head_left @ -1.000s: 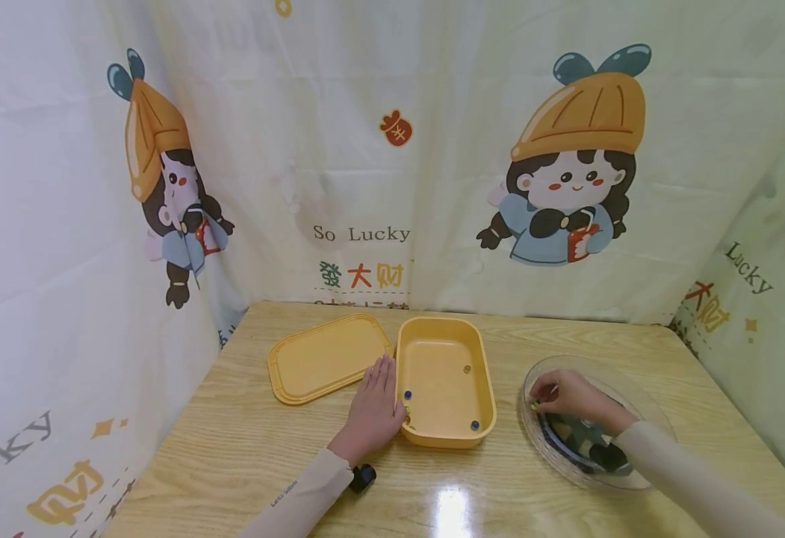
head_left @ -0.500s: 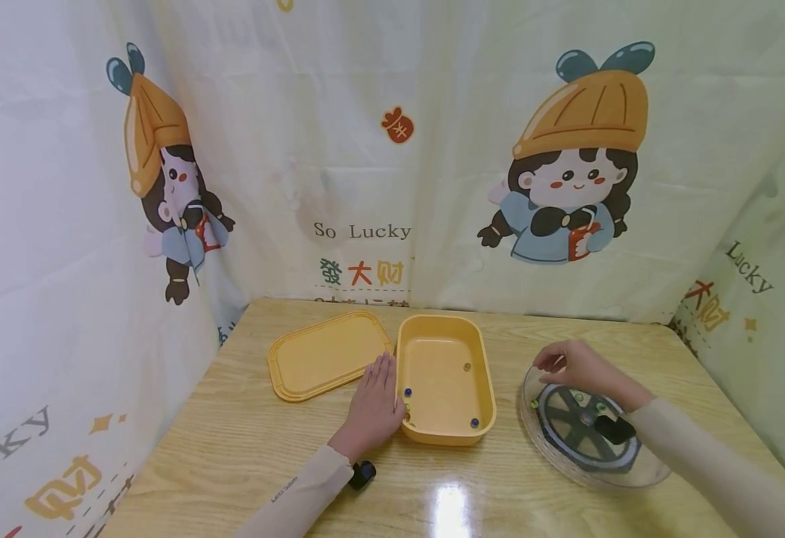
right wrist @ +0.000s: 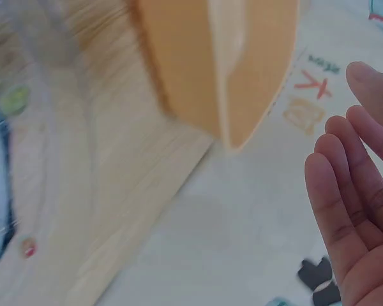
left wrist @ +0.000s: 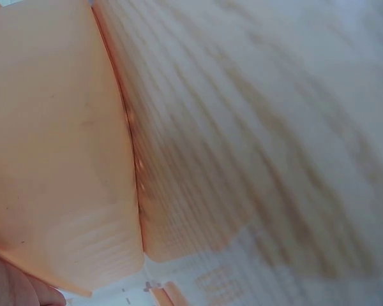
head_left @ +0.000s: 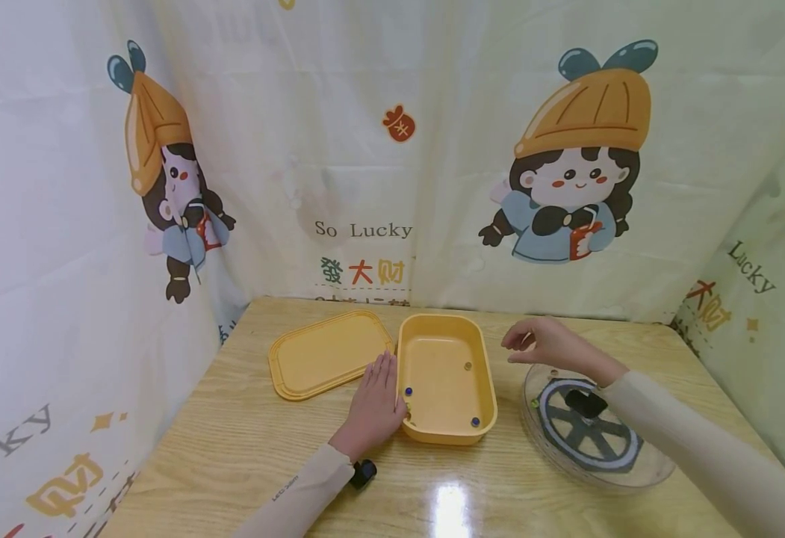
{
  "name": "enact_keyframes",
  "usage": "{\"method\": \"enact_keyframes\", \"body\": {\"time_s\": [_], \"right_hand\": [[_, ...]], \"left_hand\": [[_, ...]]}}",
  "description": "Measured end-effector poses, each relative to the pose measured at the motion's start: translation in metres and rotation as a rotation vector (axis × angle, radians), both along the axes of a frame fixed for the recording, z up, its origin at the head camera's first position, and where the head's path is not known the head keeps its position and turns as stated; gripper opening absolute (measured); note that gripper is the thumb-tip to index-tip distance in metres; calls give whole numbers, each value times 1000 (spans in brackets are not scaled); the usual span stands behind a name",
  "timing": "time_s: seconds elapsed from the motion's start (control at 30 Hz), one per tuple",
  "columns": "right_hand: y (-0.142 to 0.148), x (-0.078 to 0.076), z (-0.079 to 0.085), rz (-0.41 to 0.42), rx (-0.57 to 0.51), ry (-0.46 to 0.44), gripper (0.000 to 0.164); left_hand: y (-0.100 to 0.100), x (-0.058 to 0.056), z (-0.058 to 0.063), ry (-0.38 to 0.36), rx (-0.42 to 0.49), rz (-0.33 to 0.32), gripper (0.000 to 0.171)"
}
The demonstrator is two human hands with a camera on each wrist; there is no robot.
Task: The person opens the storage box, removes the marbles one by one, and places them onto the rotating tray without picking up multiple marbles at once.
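Observation:
My left hand (head_left: 373, 411) lies against the left side of the yellow box (head_left: 490, 388), fingers straight, thumb at the rim. Several small marbles sit in the box, among them a blue marble (head_left: 476, 422) and an amber marble (head_left: 468, 366). My right hand (head_left: 545, 345) is in the air between the box and a clear round bowl (head_left: 661, 472). Its fingers bend loosely, and in the right wrist view a gap separates thumb and fingertips (right wrist: 320, 172), with nothing visible between them. A green marble (head_left: 535, 403) and a reddish marble (head_left: 554, 372) show in the bowl.
The yellow lid (head_left: 332, 355) lies flat left of the box. A dark spoked wheel shape (head_left: 587, 430) shows through the clear bowl. Behind the wooden table (head_left: 231, 463) hangs a printed curtain (head_left: 446, 187).
My right hand has risen out of the bowl and moved left toward the box, its fingertips parting. The left hand and box have stayed put.

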State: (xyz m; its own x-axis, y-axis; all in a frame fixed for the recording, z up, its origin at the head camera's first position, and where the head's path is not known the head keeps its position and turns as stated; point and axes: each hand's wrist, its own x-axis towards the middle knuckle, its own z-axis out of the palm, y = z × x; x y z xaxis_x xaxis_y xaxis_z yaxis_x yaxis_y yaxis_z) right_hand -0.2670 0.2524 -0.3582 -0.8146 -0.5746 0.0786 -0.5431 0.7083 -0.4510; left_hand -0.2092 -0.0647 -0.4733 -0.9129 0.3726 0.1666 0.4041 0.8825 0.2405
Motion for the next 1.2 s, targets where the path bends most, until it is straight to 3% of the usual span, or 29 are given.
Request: {"method": "enact_keyframes", "body": {"time_s": [0.47, 0.93, 1.2], "right_hand": [[-67, -14, 3, 180, -4, -13, 14], [-121, -31, -29, 326, 28, -38, 15], [-137, -37, -49, 368, 48, -110, 13]], "left_hand": [[0, -2, -1, 5, 2, 5, 64], [0, -1, 0, 1, -11, 10, 66], [0, 0, 1, 2, -3, 6, 65]]}}
